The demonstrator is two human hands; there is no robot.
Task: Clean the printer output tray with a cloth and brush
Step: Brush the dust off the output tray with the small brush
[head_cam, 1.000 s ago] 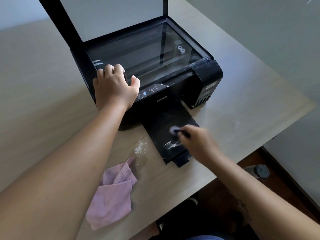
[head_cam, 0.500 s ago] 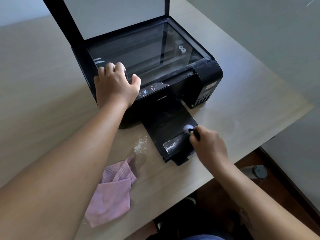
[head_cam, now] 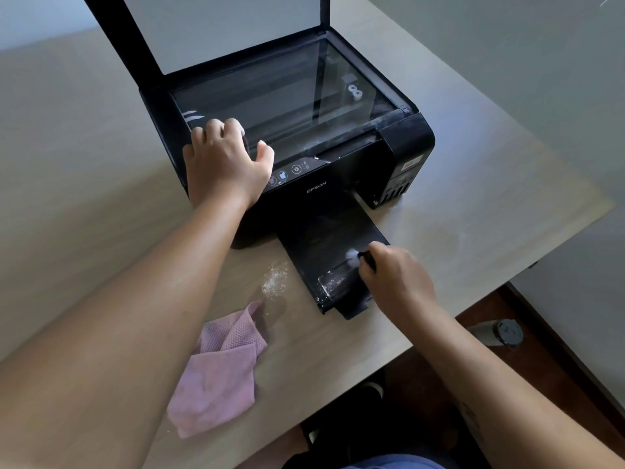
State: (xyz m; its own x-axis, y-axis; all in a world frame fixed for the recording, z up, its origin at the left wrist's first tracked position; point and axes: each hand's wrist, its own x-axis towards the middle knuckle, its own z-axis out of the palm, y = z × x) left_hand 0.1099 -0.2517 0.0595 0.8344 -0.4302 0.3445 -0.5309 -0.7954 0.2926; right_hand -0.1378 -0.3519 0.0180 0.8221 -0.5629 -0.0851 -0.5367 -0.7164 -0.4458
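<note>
You're in what looks like a home office or study corner. You face a pale wood-grain desk (head_cam: 473, 198) set against plain grey walls (head_cam: 507, 45), with a black Epson inkjet printer-scanner (head_cam: 338, 184) on it, its scanner lid (head_cam: 220, 28) raised, over a dark wooden floor (head_cam: 558, 384).

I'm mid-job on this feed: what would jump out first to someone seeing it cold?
The black printer at the table's centre, scanner lid raised, with the left hand pressed on its front left corner. In front, the right hand works a small white-tipped brush over the dusty output tray. White powder and a pink cloth lie on the table to the tray's left.
</note>
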